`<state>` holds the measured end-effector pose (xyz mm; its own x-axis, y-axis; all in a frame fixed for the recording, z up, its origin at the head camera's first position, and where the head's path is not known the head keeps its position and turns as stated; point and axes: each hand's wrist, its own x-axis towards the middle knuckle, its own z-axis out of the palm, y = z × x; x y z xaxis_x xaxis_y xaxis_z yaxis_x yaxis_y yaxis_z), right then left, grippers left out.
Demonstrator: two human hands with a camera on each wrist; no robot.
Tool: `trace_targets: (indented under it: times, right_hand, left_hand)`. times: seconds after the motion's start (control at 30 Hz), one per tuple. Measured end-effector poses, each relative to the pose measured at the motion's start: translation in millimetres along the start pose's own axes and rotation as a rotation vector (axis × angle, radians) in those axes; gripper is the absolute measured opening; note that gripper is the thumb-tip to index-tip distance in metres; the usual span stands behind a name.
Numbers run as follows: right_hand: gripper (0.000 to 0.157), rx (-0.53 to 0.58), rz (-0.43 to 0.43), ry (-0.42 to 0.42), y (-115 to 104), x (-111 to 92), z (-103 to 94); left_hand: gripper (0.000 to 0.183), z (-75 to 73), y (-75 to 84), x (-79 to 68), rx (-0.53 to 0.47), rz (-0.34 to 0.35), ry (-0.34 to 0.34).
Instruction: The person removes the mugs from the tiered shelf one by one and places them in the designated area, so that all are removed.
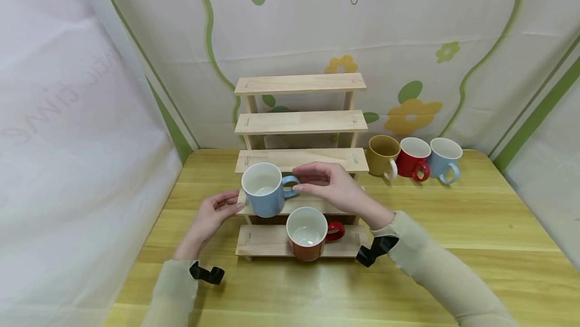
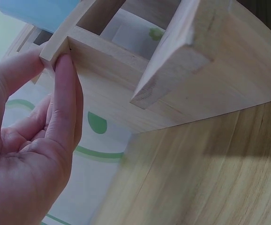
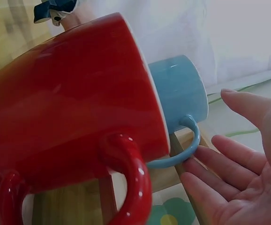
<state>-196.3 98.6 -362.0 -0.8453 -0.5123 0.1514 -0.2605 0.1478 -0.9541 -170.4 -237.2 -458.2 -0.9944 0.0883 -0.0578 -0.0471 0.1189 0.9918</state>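
Note:
A light blue mug stands at the left end of the second-lowest tier of a wooden stepped shelf. My left hand pinches the end of that tier's board between thumb and fingers, plain in the left wrist view at the board edge. On the mug's other side is my right hand, its fingertips at the blue handle and its thumb held apart from the fingers. A red mug with a white inside sits on the lowest tier, handle to the right; it fills much of the right wrist view.
Right of the shelf, a mustard mug, a second red mug and a second blue mug stand in a row on the wooden table. A printed cloth hangs behind, with white cloth at both sides.

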Motion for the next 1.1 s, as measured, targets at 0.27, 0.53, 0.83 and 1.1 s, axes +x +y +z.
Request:
trace_targets:
  times: [0.27,0.53,0.83,1.1]
  right_hand:
    - [0.042,0.008,-0.002,-0.021,0.1,3.0,3.7]
    - [0.041,-0.009,-0.01,-0.008,4.1,5.2,4.1]
    - [0.035,-0.05,0.001,0.004,7.1,7.3,5.7]
    - [0.026,-0.154,0.008,-0.022,9.2,10.4,8.9]
  left_hand:
    - [0.046,-0.5,-0.8,0.3,0.031,-0.012,0.011]
    - [0.045,-0.7,-0.2,1.1,0.034,-0.012,0.017]
    - [0.047,-0.8,-1.9,0.1,0.031,-0.012,0.007]
    - [0.048,-0.7,-0.7,-0.2,0.03,-0.032,0.01]
